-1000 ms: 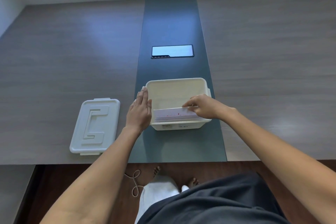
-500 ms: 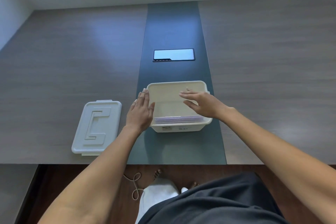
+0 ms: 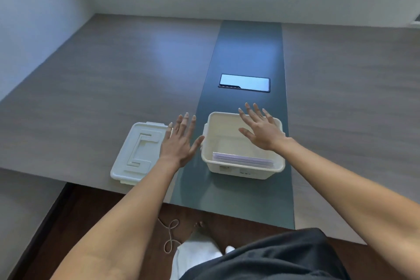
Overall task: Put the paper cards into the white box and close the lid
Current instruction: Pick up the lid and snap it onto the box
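A: Starting at our far left, what do we have on the table point(image 3: 79, 102)?

B: The lid point(image 3: 138, 151) lies flat on the grey wood, top side up with its raised pattern showing, near the table's front edge. Nothing holds it.

A: And next to it?

B: Our left hand point(image 3: 179, 141), spread wide with the fingers fanned out, empty. It hovers between the lid and the white box point(image 3: 241, 171); the little finger overlaps the lid's right edge in our view and the thumb reaches close to the box's left wall, but we cannot tell whether either one touches.

A: Then the box itself?

B: It sits open on the dark green strip point(image 3: 247, 52) running down the middle of the table. The paper cards point(image 3: 243, 159) are inside it, a stack leaning against the near wall, edges up.

A: Our right hand?

B: The right hand point(image 3: 261, 129) is over the box's far right part, also open wide and holding nothing, fingers pointing away from us past the far rim.

A: Anything beyond?

B: A phone point(image 3: 245, 83) lies flat on the strip, well apart from the box, screen reflecting the window's light.
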Demonstrator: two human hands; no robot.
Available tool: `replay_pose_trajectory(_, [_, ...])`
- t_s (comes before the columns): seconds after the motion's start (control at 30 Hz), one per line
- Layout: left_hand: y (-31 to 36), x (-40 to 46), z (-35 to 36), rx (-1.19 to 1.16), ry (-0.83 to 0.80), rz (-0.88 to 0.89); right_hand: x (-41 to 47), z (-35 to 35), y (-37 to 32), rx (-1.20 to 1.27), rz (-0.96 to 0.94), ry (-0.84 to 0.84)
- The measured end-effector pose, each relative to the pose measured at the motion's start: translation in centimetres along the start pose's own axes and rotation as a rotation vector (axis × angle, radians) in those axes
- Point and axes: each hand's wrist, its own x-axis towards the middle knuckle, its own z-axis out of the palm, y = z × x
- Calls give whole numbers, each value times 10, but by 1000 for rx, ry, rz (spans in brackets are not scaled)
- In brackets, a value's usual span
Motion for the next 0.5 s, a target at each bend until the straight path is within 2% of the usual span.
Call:
replay_pose_trajectory(0.1, [-19, -9, -6, -20, 7, -83, 20, -6, -15, 29, -5, -29])
replay_pose_trajectory(0.5, [-126, -48, -17, -10, 15, -344, 126, -14, -141, 30, -278, -53])
